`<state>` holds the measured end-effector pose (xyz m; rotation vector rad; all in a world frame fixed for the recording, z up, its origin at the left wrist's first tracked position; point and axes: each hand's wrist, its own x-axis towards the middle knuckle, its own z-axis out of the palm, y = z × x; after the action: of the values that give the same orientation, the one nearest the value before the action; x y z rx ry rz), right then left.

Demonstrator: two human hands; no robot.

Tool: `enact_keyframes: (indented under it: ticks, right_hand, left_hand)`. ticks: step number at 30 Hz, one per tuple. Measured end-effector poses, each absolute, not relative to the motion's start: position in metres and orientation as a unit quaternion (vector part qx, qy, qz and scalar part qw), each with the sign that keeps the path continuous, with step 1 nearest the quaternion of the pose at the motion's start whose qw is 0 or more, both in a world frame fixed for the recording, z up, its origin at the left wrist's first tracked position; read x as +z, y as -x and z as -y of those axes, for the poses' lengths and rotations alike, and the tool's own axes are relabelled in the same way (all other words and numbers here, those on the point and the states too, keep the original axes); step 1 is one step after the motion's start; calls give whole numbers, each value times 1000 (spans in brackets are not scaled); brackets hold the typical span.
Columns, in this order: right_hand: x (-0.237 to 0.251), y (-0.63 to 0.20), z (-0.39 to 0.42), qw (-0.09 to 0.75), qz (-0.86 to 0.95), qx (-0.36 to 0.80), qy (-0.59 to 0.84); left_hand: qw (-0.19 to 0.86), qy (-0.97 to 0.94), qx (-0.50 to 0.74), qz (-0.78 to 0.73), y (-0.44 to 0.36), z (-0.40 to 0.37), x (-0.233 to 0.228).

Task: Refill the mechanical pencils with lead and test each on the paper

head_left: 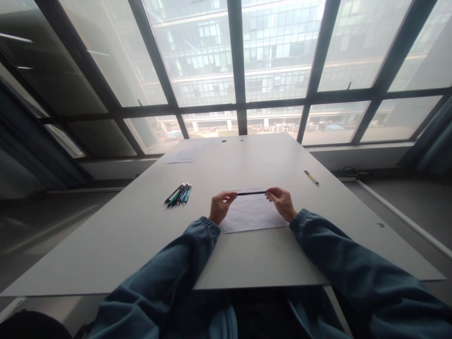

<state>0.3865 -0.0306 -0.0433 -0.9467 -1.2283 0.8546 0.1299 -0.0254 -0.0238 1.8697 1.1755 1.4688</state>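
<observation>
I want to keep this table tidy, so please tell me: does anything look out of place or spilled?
One yellowish pen lies alone toward the right edge of the table, apart from the group of pens on the left, so it looks slightly stray. No spill shows.

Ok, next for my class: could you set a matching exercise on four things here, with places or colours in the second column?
1 Held pen
2 Pen pile
3 Lone pen
4 Near sheet

A Yellow
B White
C Black, reaching from left hand to right hand
D Left of both hands

Pairs: 1-C, 2-D, 3-A, 4-B
</observation>
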Motion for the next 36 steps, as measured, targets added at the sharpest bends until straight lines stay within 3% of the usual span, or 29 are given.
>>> enact_keyframes:
  ticks: [36]
  right_hand:
    - [-45, -385, 33, 620, 559, 346, 429]
  left_hand:
    - [200, -705, 528, -430, -125, 19, -28]
